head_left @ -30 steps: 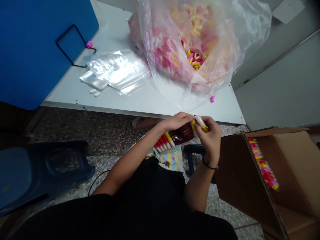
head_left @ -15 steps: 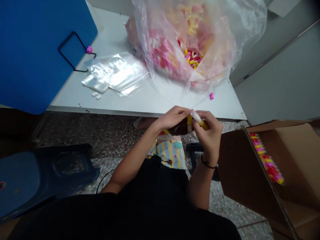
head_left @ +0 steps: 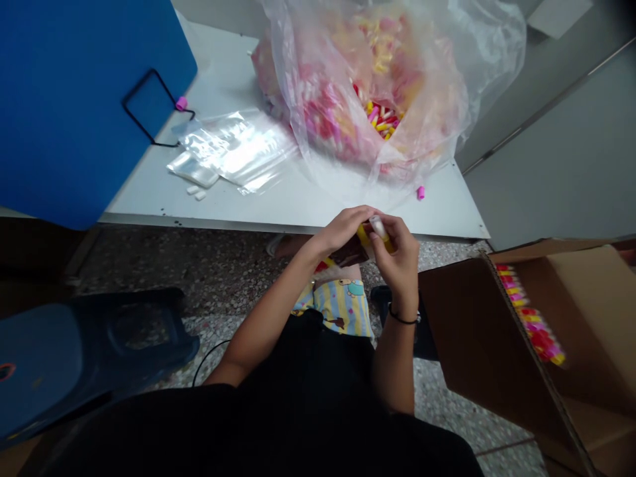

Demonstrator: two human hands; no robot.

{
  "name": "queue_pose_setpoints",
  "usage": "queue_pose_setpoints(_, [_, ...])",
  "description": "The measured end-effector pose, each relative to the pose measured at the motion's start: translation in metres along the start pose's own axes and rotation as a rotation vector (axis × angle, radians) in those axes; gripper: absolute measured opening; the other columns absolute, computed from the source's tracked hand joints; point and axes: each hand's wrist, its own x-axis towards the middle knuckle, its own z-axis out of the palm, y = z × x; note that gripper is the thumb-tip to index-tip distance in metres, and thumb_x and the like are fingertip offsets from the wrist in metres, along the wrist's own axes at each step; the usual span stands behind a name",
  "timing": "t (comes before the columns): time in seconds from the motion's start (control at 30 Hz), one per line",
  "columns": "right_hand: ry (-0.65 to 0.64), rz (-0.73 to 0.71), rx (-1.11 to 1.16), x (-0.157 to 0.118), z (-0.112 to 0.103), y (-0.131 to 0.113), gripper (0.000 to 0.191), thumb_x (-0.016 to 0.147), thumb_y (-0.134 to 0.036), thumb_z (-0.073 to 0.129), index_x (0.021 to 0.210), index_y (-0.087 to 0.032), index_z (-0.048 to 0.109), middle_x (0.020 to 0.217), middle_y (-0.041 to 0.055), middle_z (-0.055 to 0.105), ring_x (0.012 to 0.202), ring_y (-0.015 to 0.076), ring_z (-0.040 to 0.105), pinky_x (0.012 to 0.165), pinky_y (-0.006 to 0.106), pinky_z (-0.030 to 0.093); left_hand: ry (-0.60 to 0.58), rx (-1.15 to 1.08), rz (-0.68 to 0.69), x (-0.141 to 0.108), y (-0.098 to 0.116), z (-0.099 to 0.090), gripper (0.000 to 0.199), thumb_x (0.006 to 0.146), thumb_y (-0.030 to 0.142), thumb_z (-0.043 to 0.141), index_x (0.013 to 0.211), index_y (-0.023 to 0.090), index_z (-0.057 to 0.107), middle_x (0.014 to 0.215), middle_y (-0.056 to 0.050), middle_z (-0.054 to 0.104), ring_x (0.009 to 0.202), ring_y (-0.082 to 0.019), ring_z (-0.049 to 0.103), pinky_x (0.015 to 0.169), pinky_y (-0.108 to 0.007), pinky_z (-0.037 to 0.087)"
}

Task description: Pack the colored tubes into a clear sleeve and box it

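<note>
Over my lap, just off the table's front edge, my left hand (head_left: pixel 345 228) curls palm-down around what looks like a clear plastic bag (head_left: pixel 340 271). Red and yellow pieces (head_left: pixel 324 266) show through it under my wrist. My right hand (head_left: pixel 401 255) pinches a small white-and-yellow plastic tube (head_left: pixel 379 228) between thumb and fingers, right beside my left fingertips. Another yellow piece (head_left: pixel 362 235) shows between the hands; its lower part is hard to make out. A big clear sack (head_left: pixel 338 132) full of red, pink, yellow and white tubes stands on the table beyond.
Flat clear bags (head_left: pixel 243 149) lie on the white table (head_left: pixel 298 212), left of the sack. Loose pink (head_left: pixel 421 193) and white pieces (head_left: pixel 199 195) lie nearby. A cardboard box (head_left: pixel 491 331) with packed tubes (head_left: pixel 539 331) stands right, a blue stool (head_left: pixel 44 358) left, a blue panel (head_left: pixel 89 99) upper left.
My right hand has moved left, closer to my left hand, carrying the white-and-yellow tube. My left hand has shifted slightly left. The view has tilted a little.
</note>
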Motion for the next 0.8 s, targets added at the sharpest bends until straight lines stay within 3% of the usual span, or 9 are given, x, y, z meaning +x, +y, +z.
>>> queue_pose_setpoints(0.13, [0.067,0.043,0.112,0.000,-0.004,0.008,0.018,0.084,-0.021,0.051,0.103,-0.023,0.051,0.096,0.0046,0.064,0.091,0.0188,0.063,0.081,0.035,0.052,-0.182,-0.045,-0.034,-0.003,-0.001,-0.012,0.038,0.076,0.017,0.050,0.113,0.013,0.057,0.103,-0.008,0.062,0.098,-0.019,0.056,0.089,-0.031,0.040])
queue_pose_setpoints(0.27, [0.065,0.061,0.190,-0.001,-0.004,0.010,0.017,0.084,-0.022,0.052,0.100,-0.023,0.051,0.094,0.0045,0.064,0.091,0.0183,0.063,0.081,0.035,0.053,-0.268,-0.078,-0.055,-0.004,-0.007,-0.018,0.048,0.071,0.009,0.055,0.118,0.015,0.053,0.103,-0.008,0.062,0.098,-0.020,0.056,0.086,-0.033,0.043])
queue_pose_setpoints(0.6, [0.053,0.015,0.058,-0.001,-0.003,0.008,0.019,0.082,-0.021,0.052,0.100,-0.021,0.055,0.100,0.0057,0.064,0.094,0.0199,0.061,0.082,0.034,0.051,-0.321,-0.062,-0.009,-0.004,-0.005,-0.017,0.023,0.082,0.021,0.054,0.103,0.013,0.059,0.099,-0.008,0.063,0.093,-0.018,0.057,0.083,-0.031,0.043])
queue_pose_setpoints(0.8, [-0.017,-0.009,-0.013,-0.001,-0.003,0.000,0.037,0.079,-0.021,0.056,0.115,-0.023,0.049,0.098,0.0045,0.066,0.092,0.0212,0.063,0.082,0.036,0.050,-0.292,0.053,-0.022,-0.004,-0.002,-0.018,0.024,0.083,0.026,0.053,0.102,0.013,0.060,0.098,-0.008,0.063,0.092,-0.018,0.056,0.081,-0.030,0.043])
